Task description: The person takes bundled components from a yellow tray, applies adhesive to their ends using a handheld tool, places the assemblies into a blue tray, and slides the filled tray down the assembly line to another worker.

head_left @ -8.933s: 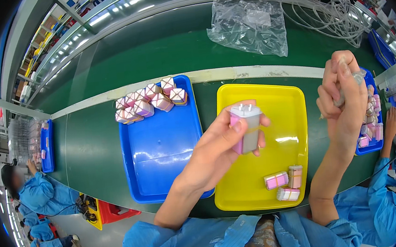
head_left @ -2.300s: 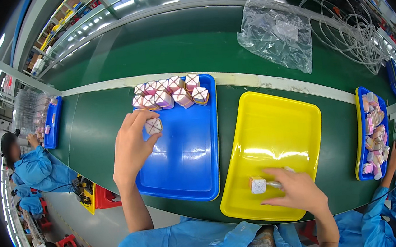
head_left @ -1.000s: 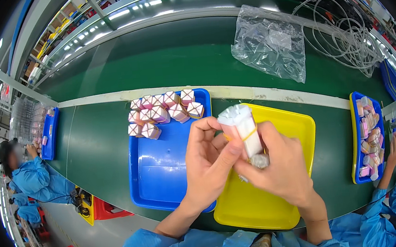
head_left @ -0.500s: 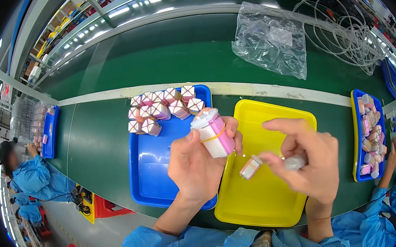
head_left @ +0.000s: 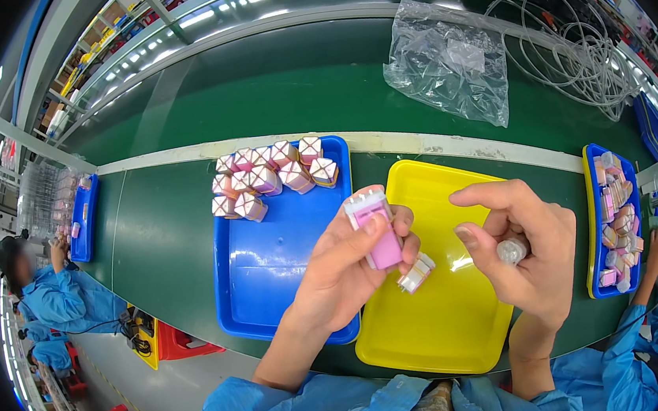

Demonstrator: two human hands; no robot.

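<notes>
My left hand [head_left: 334, 278] is closed round a small pink and white block-shaped case [head_left: 383, 246], its thumb pressed on the pink face. White toothed edging runs along the case's top end. To its right, over the yellow tray [head_left: 438, 349], hangs my right hand [head_left: 535, 253]. Its thumb and forefinger are apart, while the other fingers curl round a small translucent cylinder [head_left: 512, 250]. A smaller pink and white piece [head_left: 417, 275] is just beyond my left fingertips, above or in the yellow tray; its support is unclear.
Several pink and white blocks with crossed ends [head_left: 264, 177] stand at the back of a blue tray [head_left: 274, 290] on the left. Another blue tray [head_left: 592, 259] full of pieces sits at right. Behind lie a clear plastic bag [head_left: 446, 63] and coiled tubing [head_left: 568, 56]. Co-workers sit on both sides.
My left hand has turned the case so its pink face shows; the yellow band seen round it is out of sight. My right hand has drawn slightly away to the right with the cylinder.
</notes>
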